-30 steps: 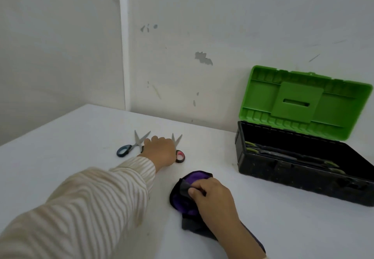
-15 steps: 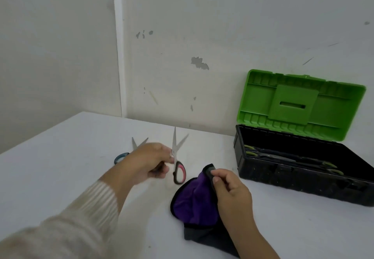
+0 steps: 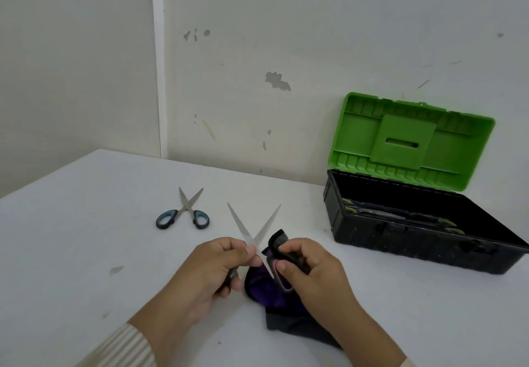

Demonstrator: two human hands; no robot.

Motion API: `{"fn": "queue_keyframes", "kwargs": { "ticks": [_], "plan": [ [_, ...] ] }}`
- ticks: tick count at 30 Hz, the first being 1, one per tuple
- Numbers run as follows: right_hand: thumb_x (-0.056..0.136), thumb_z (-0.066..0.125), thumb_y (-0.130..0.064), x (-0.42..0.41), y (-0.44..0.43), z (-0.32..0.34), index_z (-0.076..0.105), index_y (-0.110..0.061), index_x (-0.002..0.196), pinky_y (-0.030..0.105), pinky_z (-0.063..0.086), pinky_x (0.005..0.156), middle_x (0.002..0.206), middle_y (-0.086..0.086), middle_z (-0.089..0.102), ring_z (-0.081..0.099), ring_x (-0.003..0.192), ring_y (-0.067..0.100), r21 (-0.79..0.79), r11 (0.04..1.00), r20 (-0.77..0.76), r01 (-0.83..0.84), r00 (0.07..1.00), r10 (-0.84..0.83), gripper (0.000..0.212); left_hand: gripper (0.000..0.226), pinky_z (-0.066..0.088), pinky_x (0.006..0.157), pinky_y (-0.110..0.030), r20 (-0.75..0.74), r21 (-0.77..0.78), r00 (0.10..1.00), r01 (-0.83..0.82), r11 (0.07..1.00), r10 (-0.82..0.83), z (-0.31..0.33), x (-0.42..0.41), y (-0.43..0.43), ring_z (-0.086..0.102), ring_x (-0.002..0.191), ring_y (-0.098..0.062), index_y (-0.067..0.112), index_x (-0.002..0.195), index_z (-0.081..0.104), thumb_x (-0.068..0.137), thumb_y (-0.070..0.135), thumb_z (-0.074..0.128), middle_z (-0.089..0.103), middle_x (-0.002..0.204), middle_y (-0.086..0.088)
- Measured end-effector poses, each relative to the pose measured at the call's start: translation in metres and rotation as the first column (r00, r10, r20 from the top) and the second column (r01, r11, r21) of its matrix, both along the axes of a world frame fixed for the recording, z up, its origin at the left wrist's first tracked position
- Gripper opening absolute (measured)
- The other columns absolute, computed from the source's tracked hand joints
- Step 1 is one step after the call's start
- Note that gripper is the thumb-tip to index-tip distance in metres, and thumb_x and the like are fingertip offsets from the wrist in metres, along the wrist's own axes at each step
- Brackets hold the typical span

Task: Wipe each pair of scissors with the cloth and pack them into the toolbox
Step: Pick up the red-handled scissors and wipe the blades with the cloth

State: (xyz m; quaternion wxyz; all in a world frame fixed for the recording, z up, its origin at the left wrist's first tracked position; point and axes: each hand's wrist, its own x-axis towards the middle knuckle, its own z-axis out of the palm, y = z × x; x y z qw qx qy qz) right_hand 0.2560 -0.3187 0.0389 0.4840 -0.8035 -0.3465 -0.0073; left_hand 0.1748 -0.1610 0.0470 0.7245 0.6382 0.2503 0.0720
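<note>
Item, near edge of the white bench: one striped sleeve at the left wrist. Hands, two, over the middle of the bench. The left hand is clamped on the pink-handled scissors, fingers curled round the dark handle, thumb and forefinger pinching the blades by the pivot. The right hand is curled round a dark fold of the cloth, and its forefinger touches the pink-lined handle loop. Cloth, one, purple with a dark border. It lies partly on the bench beneath both hands, with one corner lifted in the right hand. Scissors outside the box, two pairs. The held pair is raised off the bench, its blades spread in a wide V with the tips toward the far edge. Its long axis runs near to far. The blue-handled scissors lie flat further back and to the left, apart from the hands. Their blades are slightly parted and the tips point to the far edge, handles nearest. Toolbox, one, black, at the far right edge against the wall. Its green lid stands open. The packed scissors lie lengthwise along the box; their number cannot be told.
</note>
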Motion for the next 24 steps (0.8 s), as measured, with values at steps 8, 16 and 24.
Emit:
{"fn": "queue_keyframes", "kwargs": {
  "ticks": [8,16,24],
  "plan": [
    [0.084,0.063,-0.017,0.004,-0.006,0.014,0.054,-0.045,0.106,0.0,0.04,0.074,0.093,-0.024,0.058,0.056,0.09,-0.004,0.013,0.988,0.242,0.156,0.958,-0.154,0.037,0.015,0.027,0.038,-0.02,-0.024,0.134,0.996,0.087,0.987,-0.084,0.001,-0.002,0.001,0.041,0.037,-0.012,0.01,0.073,0.065,0.084,0.019,0.067,0.071,0.064,-0.001],
    [0.083,0.063,-0.011,0.003,0.011,0.006,0.072,-0.016,0.093,-0.002,0.034,0.072,0.085,-0.002,0.056,0.048,0.069,-0.003,-0.163,0.975,0.398,0.154,0.914,-0.078,0.014,0.024,0.026,0.039,-0.018,0.018,0.254,0.996,0.084,0.964,-0.091,-0.003,-0.002,-0.012,0.037,0.034,-0.012,0.014,0.06,0.06,0.082,0.019,0.068,0.061,0.053,-0.001],
    [0.078,0.067,-0.013,0.006,0.009,0.003,0.073,-0.015,0.091,-0.004,0.034,0.072,0.077,-0.004,0.06,0.048,0.08,-0.002,-0.081,0.982,0.367,0.173,0.921,-0.132,0.014,0.019,0.026,0.036,-0.018,0.014,0.254,0.995,0.093,0.963,-0.1,-0.003,0.0,-0.012,0.037,0.034,-0.013,0.011,0.065,0.061,0.082,0.016,0.067,0.059,0.05,-0.001]
  ]
}}
